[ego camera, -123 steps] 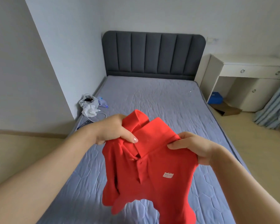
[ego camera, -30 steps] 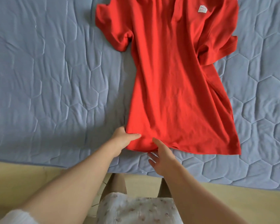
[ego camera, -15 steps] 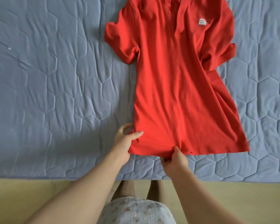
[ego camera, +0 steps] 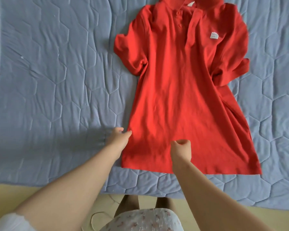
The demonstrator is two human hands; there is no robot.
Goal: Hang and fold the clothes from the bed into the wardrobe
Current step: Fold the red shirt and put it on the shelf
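Fold step: red polo shirt (ego camera: 182,97) flat on bed (ego camera: 57,80). Left hand (ego camera: 118,137) fingers loose at shirt's lower-left edge; right hand (ego camera: 180,147) fingers curled, gripping nothing visible. Next, probably: straighten bunched sleeves, fold inward.

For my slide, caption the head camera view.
Red polo laid face up on the blue bed, left hand at its side edge, right hand curled over its lower front.
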